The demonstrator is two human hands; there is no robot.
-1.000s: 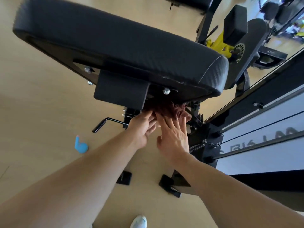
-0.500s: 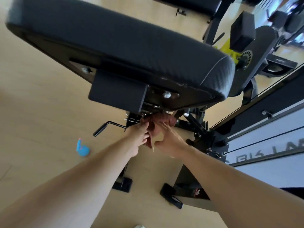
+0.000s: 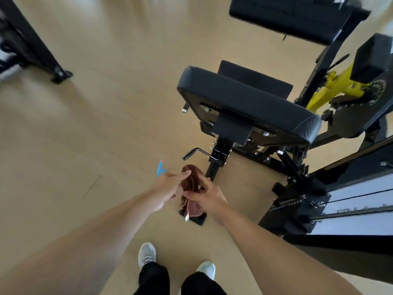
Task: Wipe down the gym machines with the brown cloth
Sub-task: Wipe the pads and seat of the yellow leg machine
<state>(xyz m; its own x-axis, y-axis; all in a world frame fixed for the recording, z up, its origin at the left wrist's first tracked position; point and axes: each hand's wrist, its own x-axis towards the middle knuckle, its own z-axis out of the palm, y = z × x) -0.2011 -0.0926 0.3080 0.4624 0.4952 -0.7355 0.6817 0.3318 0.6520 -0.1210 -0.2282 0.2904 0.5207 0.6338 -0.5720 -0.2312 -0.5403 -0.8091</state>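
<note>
The brown cloth (image 3: 192,182) hangs bunched between both my hands, in front of me and below the machine's seat. My left hand (image 3: 170,184) pinches its upper edge with fingers stretched forward. My right hand (image 3: 205,193) grips the cloth's middle, and a loose end dangles beneath it. The gym machine's black padded seat (image 3: 248,96) stands ahead to the right on a black post with a crank handle (image 3: 196,153). Both hands are clear of the machine.
A yellow pivot arm (image 3: 331,86) and black pads rise at the far right. A weight-stack frame with cable (image 3: 348,201) runs along the right. A small blue object (image 3: 160,168) lies on the wood floor. Another machine's black leg (image 3: 40,52) stands at upper left. My shoes show below.
I have stepped back and risen from beneath the seat. Both hands came away from the frame under the seat, bringing the cloth with them, bunched between them.
</note>
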